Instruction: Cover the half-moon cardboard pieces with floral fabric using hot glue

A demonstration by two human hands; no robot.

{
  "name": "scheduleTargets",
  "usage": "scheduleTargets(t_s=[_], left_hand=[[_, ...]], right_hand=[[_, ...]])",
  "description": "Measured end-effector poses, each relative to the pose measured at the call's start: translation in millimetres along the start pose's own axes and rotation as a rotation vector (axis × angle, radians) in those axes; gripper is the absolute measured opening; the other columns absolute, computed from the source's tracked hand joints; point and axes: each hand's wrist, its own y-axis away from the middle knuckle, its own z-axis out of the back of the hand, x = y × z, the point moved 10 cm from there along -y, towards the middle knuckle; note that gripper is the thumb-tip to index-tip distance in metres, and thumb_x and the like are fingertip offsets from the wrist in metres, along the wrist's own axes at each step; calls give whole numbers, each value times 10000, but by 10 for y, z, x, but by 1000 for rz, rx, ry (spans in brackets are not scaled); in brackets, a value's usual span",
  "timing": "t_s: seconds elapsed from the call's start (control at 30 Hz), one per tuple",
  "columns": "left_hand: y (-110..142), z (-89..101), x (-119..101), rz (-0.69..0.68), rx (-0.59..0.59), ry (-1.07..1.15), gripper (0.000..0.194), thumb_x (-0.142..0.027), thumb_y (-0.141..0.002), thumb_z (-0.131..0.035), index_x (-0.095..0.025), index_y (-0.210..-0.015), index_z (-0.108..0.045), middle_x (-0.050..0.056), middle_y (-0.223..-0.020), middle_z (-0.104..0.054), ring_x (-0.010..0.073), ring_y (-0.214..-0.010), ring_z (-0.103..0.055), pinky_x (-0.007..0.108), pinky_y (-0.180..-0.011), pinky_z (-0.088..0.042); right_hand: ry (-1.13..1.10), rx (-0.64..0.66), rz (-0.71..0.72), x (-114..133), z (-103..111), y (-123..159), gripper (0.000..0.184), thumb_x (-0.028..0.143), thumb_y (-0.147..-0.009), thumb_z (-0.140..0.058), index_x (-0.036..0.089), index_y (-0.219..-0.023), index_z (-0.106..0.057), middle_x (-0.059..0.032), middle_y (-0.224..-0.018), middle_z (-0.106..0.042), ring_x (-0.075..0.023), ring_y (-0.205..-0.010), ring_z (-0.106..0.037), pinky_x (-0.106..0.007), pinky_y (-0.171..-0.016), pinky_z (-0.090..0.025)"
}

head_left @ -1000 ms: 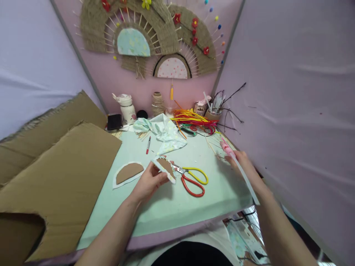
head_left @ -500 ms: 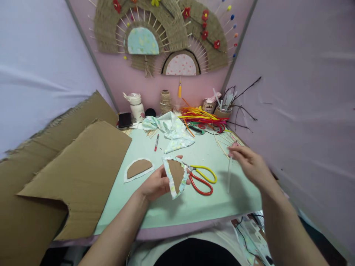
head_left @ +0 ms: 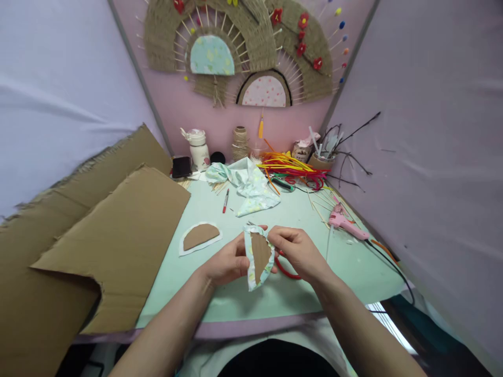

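Observation:
My left hand (head_left: 228, 263) holds a half-circle of cardboard (head_left: 260, 257) upright above the table, with light blue patterned fabric folded over its rim. The fingers of my right hand (head_left: 295, 250) are pinched together at the upper right of that fabric edge. Behind both hands lies a pair of scissors (head_left: 290, 272), mostly covered, with a red handle showing. To the left, a second cardboard half-circle (head_left: 201, 236) rests on a larger piece of white-edged fabric. A pink glue gun (head_left: 349, 224) lies on the table at right, a clear glue stick near it.
Large cardboard sheets (head_left: 129, 230) cover the left side. Patterned cloth (head_left: 255, 191) and a red pen (head_left: 226, 201) lie beyond my hands. Farther back are a bottle (head_left: 199, 152), twine (head_left: 240, 144), coloured pipe cleaners (head_left: 288, 166) and twigs (head_left: 356, 128). The glue gun's cord (head_left: 393, 264) trails over the right edge.
My right hand has moved left from beside the glue gun to the edge of the half-circle. The held piece has turned slightly more upright. The view has shifted a little to the left.

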Motion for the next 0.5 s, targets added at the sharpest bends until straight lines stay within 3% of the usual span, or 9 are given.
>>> scheduleTargets(t_s=[0.2,0.33,0.5], left_hand=[[-1,32,-8,-24,-24,-23,880,-352,-634,-812,-287,-1393,-371,152,-1293,-551,299,-970,-658,429,-852,-483],[-13,28,-40,-48,-37,-17,879,-371,-635,-808,-277,-1392,-370,156,-1280,-562,306,-1018,-635,438,-870,-477],[-16,38,-3,-15,-41,-37,879,-368,-636,-808,-292,-1392,-365,151,-1299,-551,305,-980,-658,393,-819,-497]], right_hand=[[221,-206,167,110,115,59,266,376,-841,-599,175,-672,-643,-9,-694,-542,-142,-660,-511,-266,-628,-410],[-4,-111,35,-99,81,32,416,503,-900,-462,174,-708,-627,5,-624,-487,-129,-573,-470,-262,-551,-408],[-114,-41,-32,-180,-3,33,290,450,-824,-607,190,-695,-614,12,-692,-492,-119,-575,-463,-234,-462,-391]])
